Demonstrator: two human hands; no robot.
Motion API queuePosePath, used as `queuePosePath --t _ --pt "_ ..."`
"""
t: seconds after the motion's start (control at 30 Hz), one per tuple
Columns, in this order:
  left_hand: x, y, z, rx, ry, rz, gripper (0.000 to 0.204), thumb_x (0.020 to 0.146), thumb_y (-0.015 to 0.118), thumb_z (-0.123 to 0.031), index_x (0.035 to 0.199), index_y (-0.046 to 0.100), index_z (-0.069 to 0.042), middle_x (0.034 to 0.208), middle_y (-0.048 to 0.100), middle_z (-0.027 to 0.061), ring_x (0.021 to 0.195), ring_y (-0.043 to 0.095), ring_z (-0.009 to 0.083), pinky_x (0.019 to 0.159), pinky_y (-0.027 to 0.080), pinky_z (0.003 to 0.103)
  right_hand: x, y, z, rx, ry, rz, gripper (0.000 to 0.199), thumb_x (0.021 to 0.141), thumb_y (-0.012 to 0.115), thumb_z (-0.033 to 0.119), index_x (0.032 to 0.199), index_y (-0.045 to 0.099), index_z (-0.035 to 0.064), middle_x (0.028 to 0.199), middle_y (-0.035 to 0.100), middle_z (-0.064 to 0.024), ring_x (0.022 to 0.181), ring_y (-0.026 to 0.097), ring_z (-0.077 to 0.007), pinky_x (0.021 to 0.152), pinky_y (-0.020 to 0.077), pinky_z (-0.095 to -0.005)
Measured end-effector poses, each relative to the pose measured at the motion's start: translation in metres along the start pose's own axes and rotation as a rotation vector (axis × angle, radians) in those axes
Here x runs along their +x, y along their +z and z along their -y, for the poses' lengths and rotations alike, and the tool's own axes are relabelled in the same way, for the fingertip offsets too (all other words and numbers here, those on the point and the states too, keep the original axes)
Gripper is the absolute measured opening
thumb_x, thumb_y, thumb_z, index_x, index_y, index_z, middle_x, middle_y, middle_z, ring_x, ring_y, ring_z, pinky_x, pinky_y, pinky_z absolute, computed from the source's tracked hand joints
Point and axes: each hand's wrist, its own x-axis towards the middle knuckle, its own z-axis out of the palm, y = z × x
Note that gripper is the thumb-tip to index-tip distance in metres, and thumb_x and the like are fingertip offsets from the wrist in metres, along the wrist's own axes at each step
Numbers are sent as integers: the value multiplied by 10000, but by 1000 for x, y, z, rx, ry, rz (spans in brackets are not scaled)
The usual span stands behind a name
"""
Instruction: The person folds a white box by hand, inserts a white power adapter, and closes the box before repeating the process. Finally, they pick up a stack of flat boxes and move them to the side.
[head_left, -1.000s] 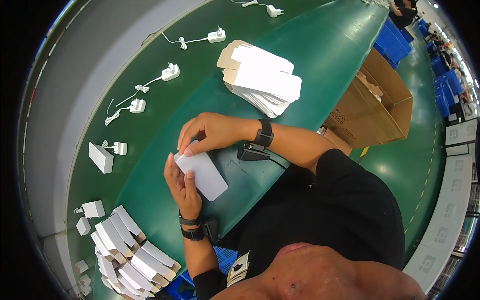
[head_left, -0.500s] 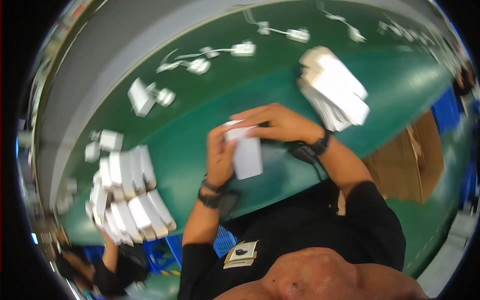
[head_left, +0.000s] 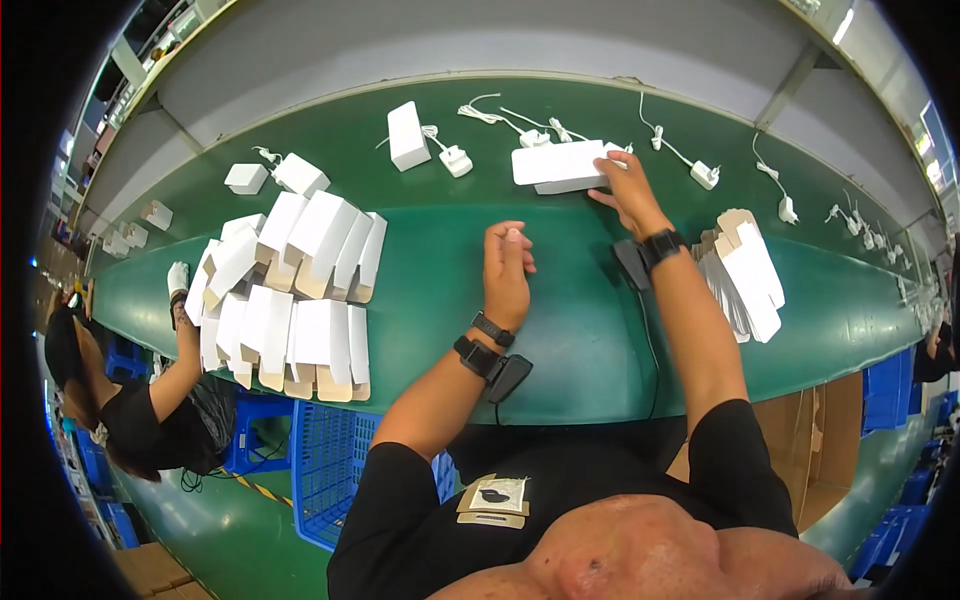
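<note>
Two hands over the green bench (head_left: pixel 580 330). Right hand (head_left: pixel 628 190) reaches far, fingers on a flat white box (head_left: pixel 560 165) lying at the bench's far side among white chargers (head_left: pixel 455 160). Left hand (head_left: pixel 507 275) holds nothing, loosely curled on bench. Folded box stack (head_left: pixel 290 290) left, flat blanks (head_left: pixel 745 275) right.

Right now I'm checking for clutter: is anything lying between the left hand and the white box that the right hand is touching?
Nothing visible: only bare green belt separates the left hand from the white box under the right hand.
</note>
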Motion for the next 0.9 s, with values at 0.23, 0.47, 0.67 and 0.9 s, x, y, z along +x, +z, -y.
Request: queuePosePath --t 0.23,0.47,0.67,0.9 --pt "-4 10 -9 -108 -101 160 342 1063 411 -349 970 576 -64 681 451 -34 560 371 45 490 315 201 19 2 -26 -702 -311 -101 364 877 703 258 1108 601 -5 1060 650 -168 922 641 -296 811 522 -400" --pt "6 -3 -2 -30 -74 176 410 1058 423 -384 831 560 -72 573 346 -79 491 286 25 444 217 215 -110 -79 29 -805 -718 -138 371 893 685 253 1173 625 16 1200 632 -188 1095 620 -302 883 498 -391" --pt "34 58 -8 36 -90 222 410 1059 421 -384 816 538 -75 569 337 -68 479 267 32 440 211 223 -136 -229 38 -1621 -780 -616 443 855 673 178 1227 566 -37 1260 584 -246 1160 564 -415 970 458 -454" --pt "20 117 4 140 -58 258 372 1059 427 -360 829 525 -85 579 315 -67 476 250 35 437 192 226 -126 -298 55 -1552 -664 -390 390 814 619 123 1152 573 -67 1195 612 -252 1101 597 -382 926 482 -436"
